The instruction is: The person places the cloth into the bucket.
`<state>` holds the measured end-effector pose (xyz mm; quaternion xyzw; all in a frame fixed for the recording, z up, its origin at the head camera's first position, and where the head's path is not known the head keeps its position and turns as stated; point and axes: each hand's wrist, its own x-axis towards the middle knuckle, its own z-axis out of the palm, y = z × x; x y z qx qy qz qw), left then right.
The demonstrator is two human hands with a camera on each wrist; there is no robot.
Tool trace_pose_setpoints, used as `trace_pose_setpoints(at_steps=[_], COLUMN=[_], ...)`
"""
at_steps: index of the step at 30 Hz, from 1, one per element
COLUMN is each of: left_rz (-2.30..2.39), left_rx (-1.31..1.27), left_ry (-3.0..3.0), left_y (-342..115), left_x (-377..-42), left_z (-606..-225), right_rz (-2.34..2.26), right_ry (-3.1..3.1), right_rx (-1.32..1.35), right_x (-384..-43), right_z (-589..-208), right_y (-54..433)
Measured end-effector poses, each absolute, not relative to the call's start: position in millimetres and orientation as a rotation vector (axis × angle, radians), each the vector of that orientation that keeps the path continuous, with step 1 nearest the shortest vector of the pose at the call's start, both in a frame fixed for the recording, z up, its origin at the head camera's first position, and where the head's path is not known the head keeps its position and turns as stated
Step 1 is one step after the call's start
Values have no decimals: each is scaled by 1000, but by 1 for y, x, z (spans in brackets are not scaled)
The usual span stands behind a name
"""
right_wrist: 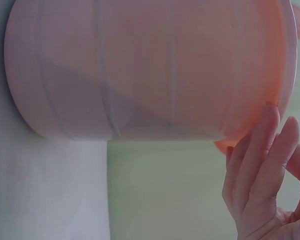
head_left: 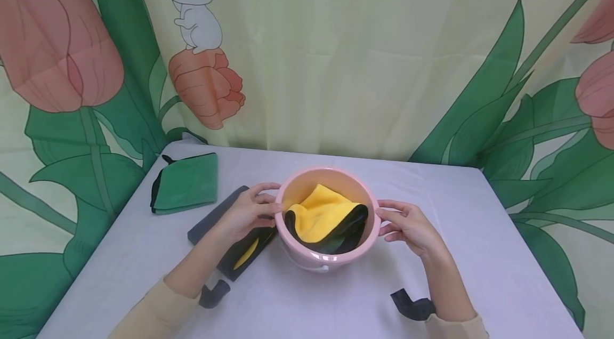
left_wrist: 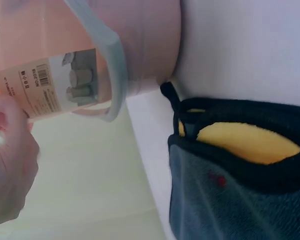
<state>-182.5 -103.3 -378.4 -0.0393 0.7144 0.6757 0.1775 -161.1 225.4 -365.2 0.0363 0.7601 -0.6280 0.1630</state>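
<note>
Barcoded label (left_wrist: 45, 85), apparently reading "NO.2018", on a pink bucket (head_left: 307, 255); left hand (head_left: 249, 212) and right hand (head_left: 409, 226) grasp opposite sides, fingers bent.

A label (left_wrist: 49, 86) on the pink bucket (left_wrist: 147, 50) seemingly reads "NO:2018".

Left sleeve (head_left: 155, 307): beige, plain, long, lower left of the head view; cuff ending short of the wrist. Left dark attachment (head_left: 214, 295): blackish, bent, smooth, beside that cuff. Right sleeve (head_left: 458, 327): matching beige, bottom edge, right of centre. Right dark attachment (head_left: 413, 307): black, curved, square-tipped, beside its cuff. Left hand (head_left: 253, 210), right hand (head_left: 408, 225): both bare.
</note>
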Motion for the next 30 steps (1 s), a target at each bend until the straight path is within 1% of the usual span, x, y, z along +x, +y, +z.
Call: trace_pose_setpoints(at_steps=[3,7,10,14,17,19,23,30], left_rz=[1745,1402,1200,780,434,321,223,170], left_rx=[31,271,423,654,821,882,916,941], left_ry=[2388,2916,3132,3338,3397,3367,3259,3113], left_y=[-105,-113,-125,-148,-166,-176,-191,-205], left_x=[-176,-166,-162,-164,-167,-168,-167,-166], left_z=[-379,-381,-386,-399,-413,-421,-434,-444], right_rz=[-1796,-1794,-1790,-1790,-1785,-1782,-1774,-1784], right_ry=[2158,2157,2161,2167,2178,2186,2202,2200], right_rx=[106,104,97,87,87,89,88,74], right_x=[-161,-160,-160,-161,-161,-160,-160,-160], right_z=[-365,-364,-364,-365,-366,-366,-367,-367], right_y=[225,224,225,225,225,224,223,223])
